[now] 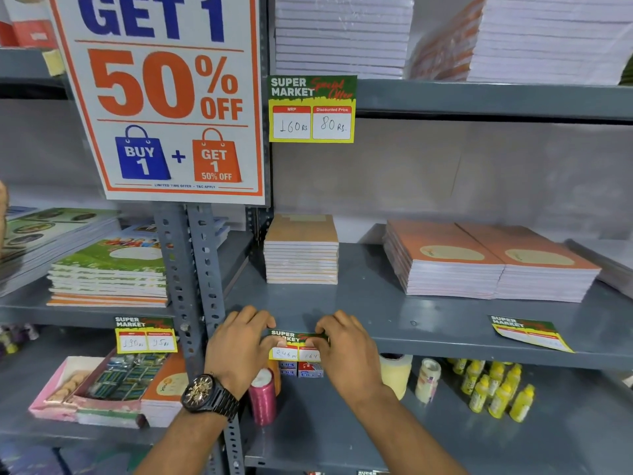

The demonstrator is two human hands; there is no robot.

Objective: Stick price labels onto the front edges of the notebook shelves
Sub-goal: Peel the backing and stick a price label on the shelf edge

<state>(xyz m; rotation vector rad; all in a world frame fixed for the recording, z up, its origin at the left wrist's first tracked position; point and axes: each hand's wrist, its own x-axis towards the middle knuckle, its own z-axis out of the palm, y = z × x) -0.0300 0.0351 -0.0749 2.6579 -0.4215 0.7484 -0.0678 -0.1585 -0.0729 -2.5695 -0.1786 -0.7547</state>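
Grey slotted-steel shelving (479, 97) fills the view, pale wall behind. Big "50% OFF" poster (164, 97) hangs on the upright. Middle shelf (445, 323) carries notebook stacks: orange pair (486, 262) at right, small stack (301, 250) centre, green-cover stack (109, 272) in the left bay. Lower shelf: yellow bottles (493, 389), tape rolls (397, 371), pink spool (263, 395). Labels already on edges: top (311, 109), left bay (145, 334); one (529, 334) lies loose on the middle shelf at right. Left hand (239, 344), wearing a watch, and right hand (346, 347) both pinch a price label (294, 344) against the middle shelf's front edge.
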